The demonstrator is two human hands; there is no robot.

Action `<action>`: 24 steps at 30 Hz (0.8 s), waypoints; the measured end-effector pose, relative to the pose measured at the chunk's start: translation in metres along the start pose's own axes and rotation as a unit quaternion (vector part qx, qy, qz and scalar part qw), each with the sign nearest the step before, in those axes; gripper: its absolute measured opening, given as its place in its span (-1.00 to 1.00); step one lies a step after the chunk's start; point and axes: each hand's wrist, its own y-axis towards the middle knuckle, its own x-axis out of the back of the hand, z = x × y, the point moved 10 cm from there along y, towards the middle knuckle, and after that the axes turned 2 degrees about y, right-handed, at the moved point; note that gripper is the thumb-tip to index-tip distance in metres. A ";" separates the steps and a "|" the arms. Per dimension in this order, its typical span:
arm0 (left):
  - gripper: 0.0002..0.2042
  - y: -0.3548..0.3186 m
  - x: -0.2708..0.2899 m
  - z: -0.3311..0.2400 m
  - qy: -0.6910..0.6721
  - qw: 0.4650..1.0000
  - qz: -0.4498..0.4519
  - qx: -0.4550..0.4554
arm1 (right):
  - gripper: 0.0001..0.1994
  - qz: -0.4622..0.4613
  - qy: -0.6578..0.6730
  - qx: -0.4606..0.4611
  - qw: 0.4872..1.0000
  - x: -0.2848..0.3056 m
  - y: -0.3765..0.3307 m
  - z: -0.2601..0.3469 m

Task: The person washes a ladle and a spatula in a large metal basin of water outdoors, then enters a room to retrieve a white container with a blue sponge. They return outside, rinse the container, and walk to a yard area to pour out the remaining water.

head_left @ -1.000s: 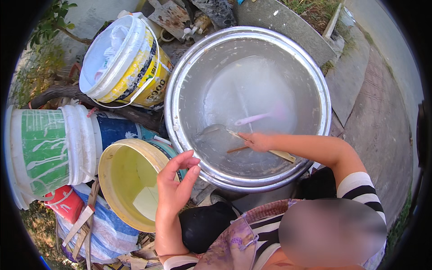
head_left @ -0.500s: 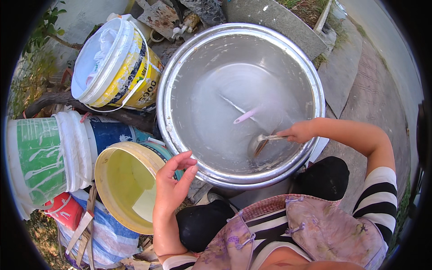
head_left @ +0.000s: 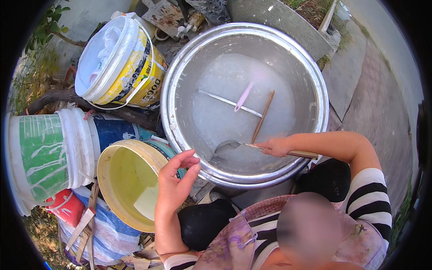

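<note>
At the left, a cream round plastic bucket [head_left: 155,155] stands near the bare left hand [head_left: 179,175], loosely spread, thumb apart, holding nothing by the rim of a wide silver metal pot [head_left: 185,90]; contact there I cannot tell. In the pot's cloudy whitish liquid [head_left: 216,119] lie a thin pale rod [head_left: 218,98], a pink plastic handle [head_left: 243,97] and a slim brown stick [head_left: 265,112]. The metal ladle [head_left: 228,146] dips in lower down, its wooden shaft gripped by the right hand [head_left: 275,146]. A wide sweep could snag the stick; its projecting shaft could knock the rim; a hasty lift could splash.
</note>
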 end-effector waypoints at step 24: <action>-0.69 0.004 -0.009 0.002 -0.011 1.000 -0.004 0.022 | -0.44 -0.071 0.022 0.081 0.994 -0.003 0.031 0.006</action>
